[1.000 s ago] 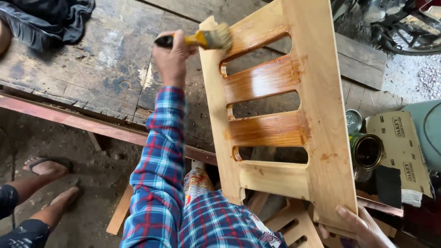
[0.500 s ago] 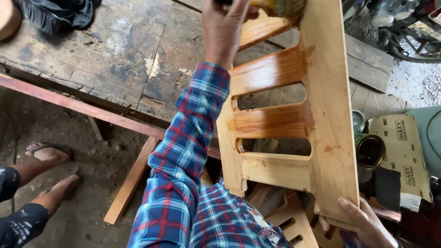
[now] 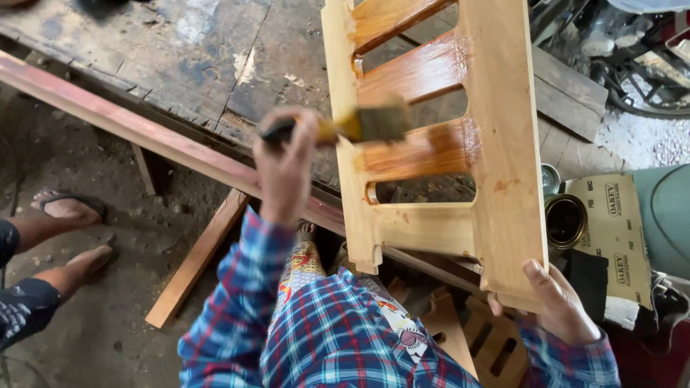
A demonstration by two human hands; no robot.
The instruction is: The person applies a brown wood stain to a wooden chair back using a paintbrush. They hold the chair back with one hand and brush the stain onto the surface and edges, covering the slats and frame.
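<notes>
Hands: left hand [image 3: 286, 162] grips the yellow-handled paintbrush [image 3: 359, 126]; right hand [image 3: 557, 305] clamps the slatted pale wooden panel [image 3: 503, 165]. Best stroke along the slat's grain, evenly.

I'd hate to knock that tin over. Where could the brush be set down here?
The worn tabletop left of the slatted wooden panel shows bare boards. It is crowded on the right: the open tin, a cardboard sheet and a dark cloth sit close by the right hand.

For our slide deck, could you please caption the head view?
Left hand brushes varnish with a paintbrush onto a slatted wooden panel steadied by the right hand.
</notes>
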